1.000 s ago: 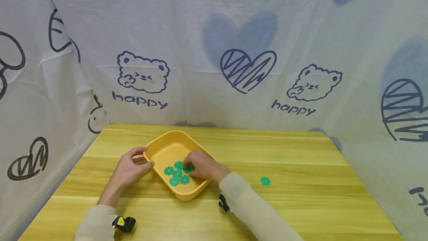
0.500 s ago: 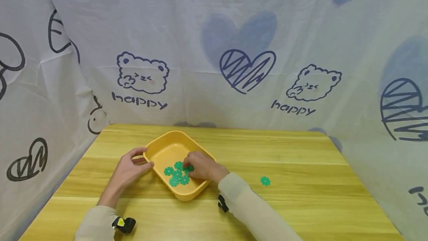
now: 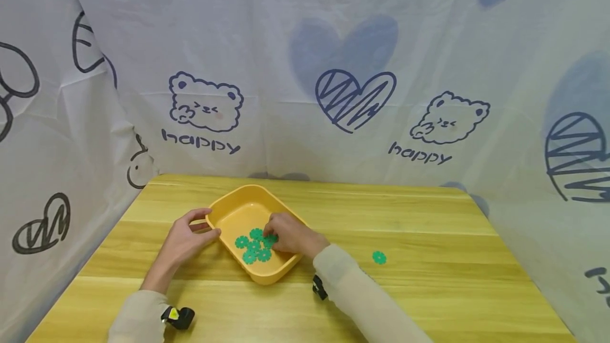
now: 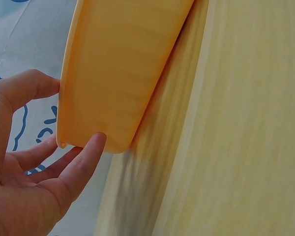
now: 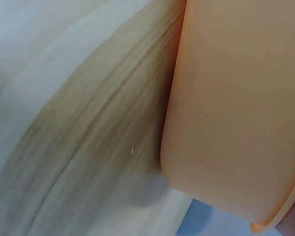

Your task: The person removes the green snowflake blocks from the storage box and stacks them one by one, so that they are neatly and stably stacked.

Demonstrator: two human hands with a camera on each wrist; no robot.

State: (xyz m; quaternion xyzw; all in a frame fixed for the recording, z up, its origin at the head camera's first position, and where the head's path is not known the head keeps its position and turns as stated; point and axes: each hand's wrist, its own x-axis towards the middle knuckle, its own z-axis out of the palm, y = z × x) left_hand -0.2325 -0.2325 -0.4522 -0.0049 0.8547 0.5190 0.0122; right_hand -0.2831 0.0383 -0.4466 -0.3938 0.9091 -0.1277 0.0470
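A yellow plastic basin [image 3: 262,276] stands turned cornerwise on the wooden table. My left hand [image 3: 183,240] holds its left corner, thumb and fingers on either side; the left wrist view shows the fingertips [image 4: 99,140] against the outer wall. Inside the basin, my right hand [image 3: 290,234] has its fingers curled at a green notched disc [image 3: 270,241], partly hidden under them. Several like green discs [image 3: 253,247] lie together just left of it on the basin floor. The right wrist view has mostly the basin's outer wall [image 5: 236,98], with the fingers hidden behind it.
One loose green disc [image 3: 379,257] lies on the table [image 3: 429,290] right of the basin. A white cloth [image 3: 267,136] with bears and hearts hangs behind the table, and cloth also stands at both sides.
Little differs: the right hand's fingers have shifted slightly over the disc inside the basin. The left hand, the basin and the loose disc stay where they were; the head view has moved a touch.
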